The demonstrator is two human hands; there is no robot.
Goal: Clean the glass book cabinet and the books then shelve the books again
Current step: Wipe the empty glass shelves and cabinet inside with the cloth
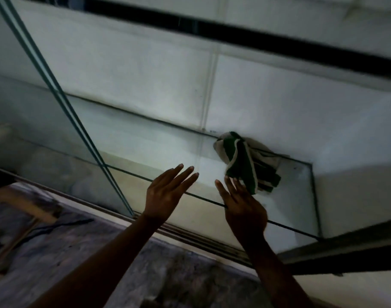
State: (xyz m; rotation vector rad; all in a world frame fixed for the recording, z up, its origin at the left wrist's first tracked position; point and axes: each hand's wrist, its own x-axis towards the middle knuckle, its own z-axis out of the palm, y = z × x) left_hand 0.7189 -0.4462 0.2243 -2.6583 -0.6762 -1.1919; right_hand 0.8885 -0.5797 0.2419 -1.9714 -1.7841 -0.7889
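Green-white cloth point(243, 161): bunched on glass shelf point(297, 192). Left hand point(165, 192), right hand point(243, 207): both released, fingers straight, holding nothing.

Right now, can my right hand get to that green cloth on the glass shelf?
Probably yes. The right hand is open and close to the green cloth, and the sliding glass door stands off to the left, so nothing seems to block it.

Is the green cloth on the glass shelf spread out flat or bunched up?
Bunched up: the green cloth lies in a crumpled heap on the glass shelf, its pale edging folded over itself.
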